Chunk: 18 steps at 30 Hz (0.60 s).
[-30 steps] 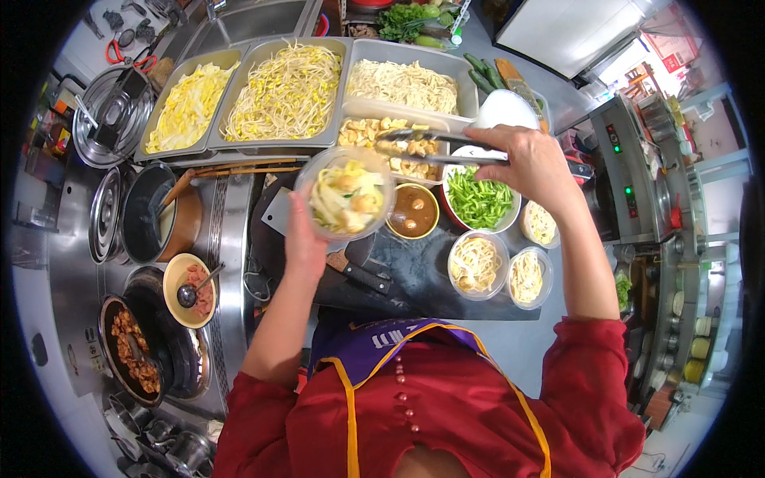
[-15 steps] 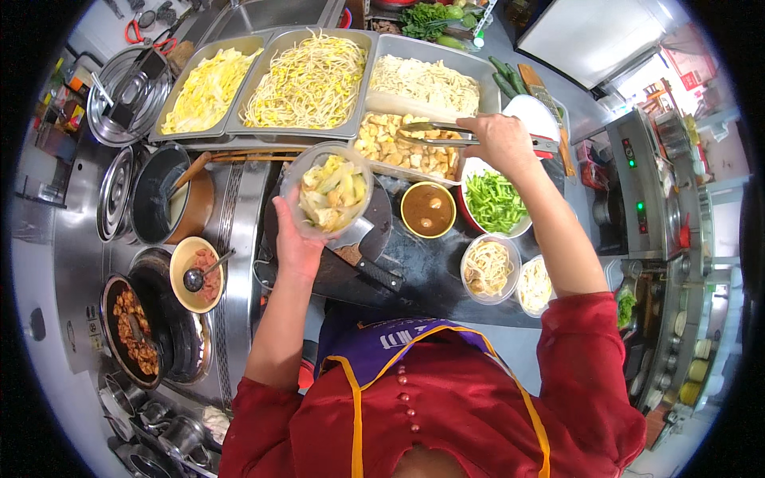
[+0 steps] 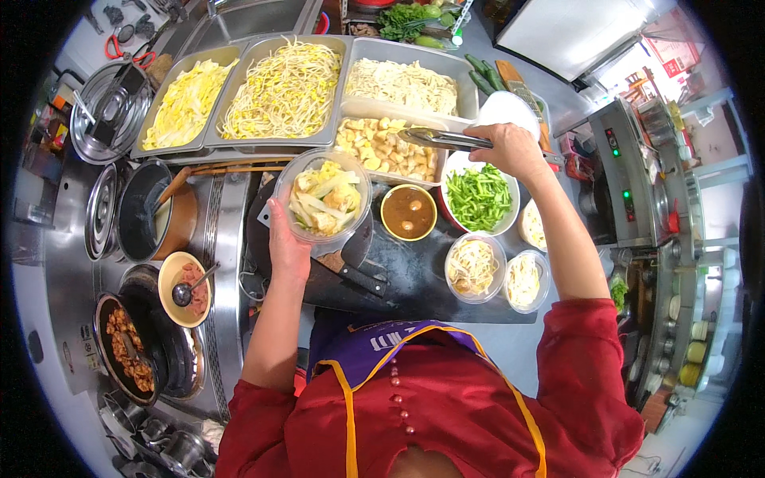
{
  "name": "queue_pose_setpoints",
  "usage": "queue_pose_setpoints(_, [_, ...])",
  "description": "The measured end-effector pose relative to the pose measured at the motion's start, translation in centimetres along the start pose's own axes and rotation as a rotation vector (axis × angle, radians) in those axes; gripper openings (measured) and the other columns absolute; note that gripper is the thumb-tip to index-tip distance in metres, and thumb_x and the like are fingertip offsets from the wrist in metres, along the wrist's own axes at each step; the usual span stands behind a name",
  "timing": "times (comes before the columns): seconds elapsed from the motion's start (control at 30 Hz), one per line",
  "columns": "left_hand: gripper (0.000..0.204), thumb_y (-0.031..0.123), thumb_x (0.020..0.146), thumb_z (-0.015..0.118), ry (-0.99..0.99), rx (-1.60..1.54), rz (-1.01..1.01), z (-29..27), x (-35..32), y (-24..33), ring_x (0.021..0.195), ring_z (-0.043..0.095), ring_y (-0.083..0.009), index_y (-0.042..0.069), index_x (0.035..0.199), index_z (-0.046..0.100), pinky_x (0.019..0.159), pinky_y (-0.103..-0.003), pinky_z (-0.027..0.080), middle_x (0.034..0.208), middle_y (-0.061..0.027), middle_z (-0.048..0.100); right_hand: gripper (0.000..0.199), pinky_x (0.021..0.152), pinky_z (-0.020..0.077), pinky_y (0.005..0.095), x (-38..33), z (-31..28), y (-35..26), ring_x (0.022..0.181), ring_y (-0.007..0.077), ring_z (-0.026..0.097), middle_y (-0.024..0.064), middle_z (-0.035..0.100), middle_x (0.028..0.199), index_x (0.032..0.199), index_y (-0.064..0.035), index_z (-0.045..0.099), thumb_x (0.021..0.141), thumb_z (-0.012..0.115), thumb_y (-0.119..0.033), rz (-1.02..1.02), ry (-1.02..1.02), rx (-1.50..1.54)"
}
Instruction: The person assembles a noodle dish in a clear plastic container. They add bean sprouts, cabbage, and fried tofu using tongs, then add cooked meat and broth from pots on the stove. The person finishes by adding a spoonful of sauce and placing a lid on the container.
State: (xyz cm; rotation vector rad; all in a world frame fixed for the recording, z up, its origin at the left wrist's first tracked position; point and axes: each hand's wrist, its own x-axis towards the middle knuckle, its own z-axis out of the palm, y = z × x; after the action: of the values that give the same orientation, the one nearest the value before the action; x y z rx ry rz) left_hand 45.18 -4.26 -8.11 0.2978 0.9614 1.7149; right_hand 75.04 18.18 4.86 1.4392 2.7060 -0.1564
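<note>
My left hand (image 3: 288,251) holds up a round clear plastic bowl (image 3: 364,191) from below, its thumb along the side. In the bowl lie pale cabbage pieces and golden chunks (image 3: 320,195). My right hand (image 3: 514,150) grips metal tongs (image 3: 446,139), whose tips point left over a bin of golden-brown cubes (image 3: 378,147), perhaps fried tofu. The jaws look nearly together; whether anything is between them I cannot tell. Just below the tongs stand a yellow-rimmed bowl (image 3: 384,215) of brown sauce and a bowl (image 3: 511,219) of chopped green vegetable.
Trays of shredded cabbage (image 3: 187,103), bean sprouts (image 3: 283,92) and pale noodle-like strips (image 3: 406,80) line the back. A cleaver (image 3: 358,275) lies beneath my left hand's bowl. Filled clear bowls (image 3: 500,275) stand at the right front. Pots (image 3: 127,255) and a pan (image 3: 155,382) occupy the left.
The tongs' jaws have come closer together and risen slightly off the cubes. My left hand's bowl has levelled and shifted a little right over the counter. The whole view has slid slightly.
</note>
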Motion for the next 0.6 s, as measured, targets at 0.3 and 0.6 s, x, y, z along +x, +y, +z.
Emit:
queue_pose_setpoints(0.3, [0.072, 0.062, 0.101, 0.033, 0.038, 0.061, -0.022, 1.2, 0.1, -0.5, 0.139, 0.041, -0.0276, 0.012, 0.152, 0.033, 0.109, -0.048, 0.040, 0.151, -0.0092, 0.040, 0.050, 0.079, 0.0533, 0.0407, -1.4, -0.1, 1.4, 0.085, 0.0297, 0.070, 0.0128, 0.073, 0.093, 0.122, -0.0209, 0.069, 0.074, 0.081, -0.033, -0.014, 0.055, 0.033])
queue_pose_setpoints(0.6, [0.072, 0.062, 0.100, 0.034, 0.047, 0.062, -0.025, 1.0, 0.0, -0.7, 0.138, 0.042, -0.0272, 0.011, 0.152, 0.033, 0.109, -0.048, 0.040, 0.151, -0.0097, 0.040, 0.054, 0.080, 0.0542, 0.0407, -1.8, 1.9, -0.3, 0.088, 0.0276, 0.070, 0.0109, 0.073, 0.094, 0.123, -0.0201, 0.068, 0.072, 0.082, -0.032, -0.091, 0.050, -0.051])
